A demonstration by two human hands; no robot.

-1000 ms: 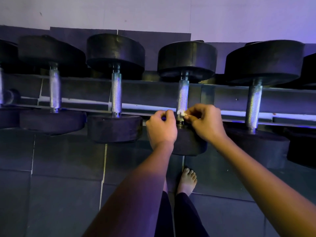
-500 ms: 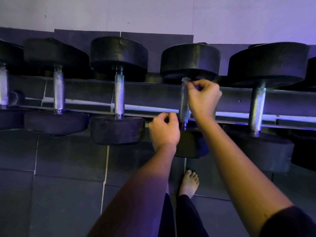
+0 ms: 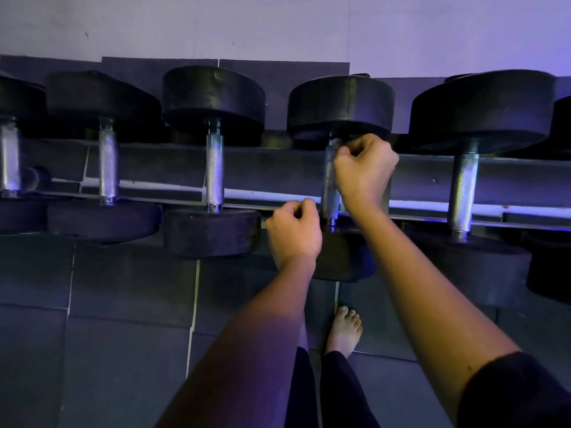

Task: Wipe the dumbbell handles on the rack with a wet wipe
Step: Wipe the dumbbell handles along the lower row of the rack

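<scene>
"Metal rack [image 3: 278, 168], but which dumbbell [image 3: 340, 106]?"

"Middle-right. Its handle [image 3: 329, 196] runs straight away from the person."

"And the hands?"

"Right hand [image 3: 364, 171] is clamped on the far end, over the wet wipe [image 3: 335, 143]. I'd pull nearward, toward the left hand [image 3: 293, 233], curled beside the near end. Can't tell if that one holds anything."
</scene>
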